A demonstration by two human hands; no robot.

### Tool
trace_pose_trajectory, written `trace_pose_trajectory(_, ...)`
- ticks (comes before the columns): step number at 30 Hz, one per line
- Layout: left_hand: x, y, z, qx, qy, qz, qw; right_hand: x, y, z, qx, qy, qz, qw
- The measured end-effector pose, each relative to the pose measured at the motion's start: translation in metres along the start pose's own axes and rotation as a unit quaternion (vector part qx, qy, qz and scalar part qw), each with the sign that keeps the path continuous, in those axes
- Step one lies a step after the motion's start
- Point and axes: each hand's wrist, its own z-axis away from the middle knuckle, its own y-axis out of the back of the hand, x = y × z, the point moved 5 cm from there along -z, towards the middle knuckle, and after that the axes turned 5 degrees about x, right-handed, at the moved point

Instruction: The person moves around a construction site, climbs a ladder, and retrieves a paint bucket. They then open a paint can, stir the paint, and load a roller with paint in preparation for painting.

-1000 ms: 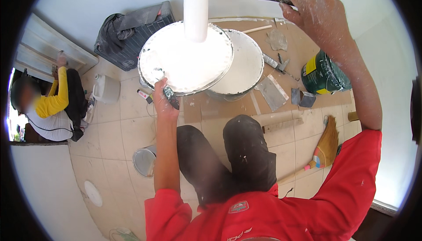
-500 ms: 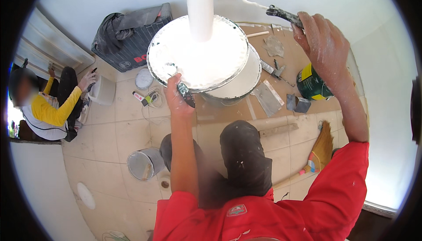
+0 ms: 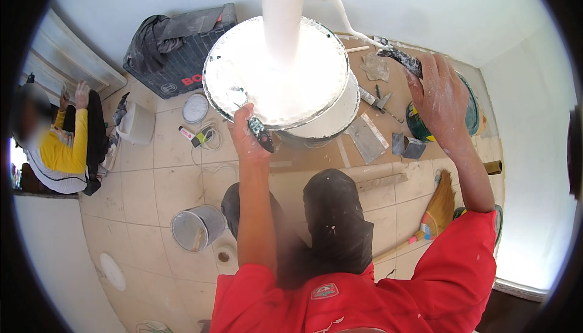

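Note:
My right hand (image 3: 442, 99) is wrapped round the dark, paint-spattered handle of a paint roller (image 3: 283, 14). The roller's white wire arm bends over to its thick white sleeve, which stands upright with its lower end in white paint. That paint fills a round bucket (image 3: 218, 107) with a dark rim. My left hand (image 3: 248, 135) grips the bucket's near left rim, thumb on top. Beside the thumb a small tool with a dark, spattered handle (image 3: 260, 134) lies across the rim, its head partly hidden in paint. My remaining left fingers are hidden.
Behind the bucket, a second pale-topped bucket (image 3: 340, 114) stands on brown sheeting. A green can (image 3: 419, 123), caulking gun (image 3: 378, 99) and broom (image 3: 440, 205) lie rightward. Leftward are a dark toolbox (image 3: 176, 78), a grey can (image 3: 203, 230) and a seated co-worker (image 3: 64, 145).
My right hand has come down with the roller, so the sleeve's top now shows. My left hand stays at the rim. The co-worker's hands have moved from the white bin to above the knees.

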Motion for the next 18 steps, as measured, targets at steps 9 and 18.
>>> trace_pose_trajectory(9,0.005,-0.008,0.004,-0.012,-0.028,-0.022,0.999,0.000,-0.010,-0.007,-0.158,-0.103,-0.097,0.977)
trace_pose_trajectory(18,0.004,-0.006,0.002,-0.021,-0.028,-0.005,0.999,0.008,-0.028,0.003,-0.148,-0.122,-0.107,0.976)
